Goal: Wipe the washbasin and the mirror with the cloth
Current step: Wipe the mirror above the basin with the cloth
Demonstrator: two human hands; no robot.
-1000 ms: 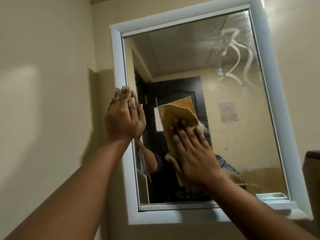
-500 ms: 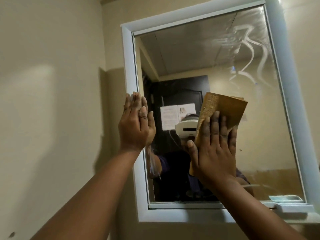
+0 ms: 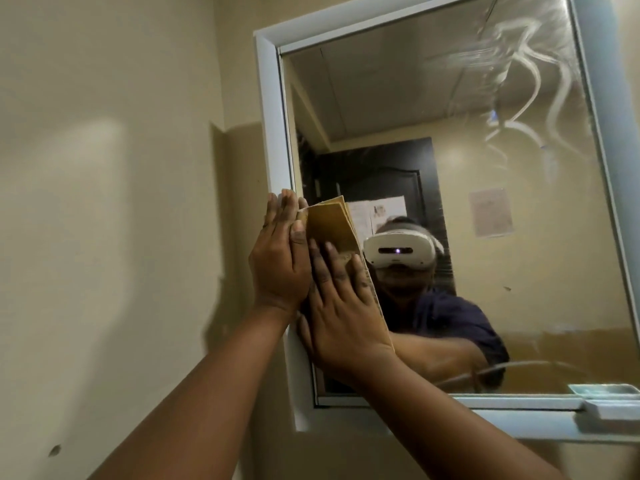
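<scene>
Beige walls framed the mirror (image 3: 450,202); the right hand (image 3: 343,313) pressed the cloth (image 3: 330,225) flat-fingered against the glass at its left edge, while the left hand (image 3: 280,261) lay open on the frame (image 3: 272,116). Smears (image 3: 533,81) streaked the upper right; firm overlapping strokes towards them would probably serve best.

To your left you have a plain beige wall (image 3: 104,202), with a small dark mark (image 3: 54,450) low down on it. At the lower right, a small white dish (image 3: 613,408) sits on a narrow white ledge (image 3: 540,427). You can see a dark door (image 3: 377,181) in reflection, with paper sheets (image 3: 375,213) stuck on it, and another sheet (image 3: 491,212) on the reflected wall to its right.
</scene>
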